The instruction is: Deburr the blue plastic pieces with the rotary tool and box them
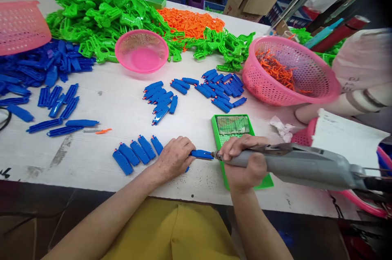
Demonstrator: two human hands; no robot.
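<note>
Grey cylindrical driver (295, 165), clasped in right hand (244, 175), met blue oblong plastic casing (202, 154), pinched, presumably for steadiness, in left hand (175, 155).

At the centre of the frame, the plastic piece (202, 154) is deep blue; the screwdriver (294, 168), right of it, grey. The shirt (171, 229) at bottom centre is mustard yellow. Upper left, the heap of parts (104, 11) is bright green; top centre, the small pile (192, 22) is orange. The basket (266, 88) at right is pink, patterned with holes.
</note>
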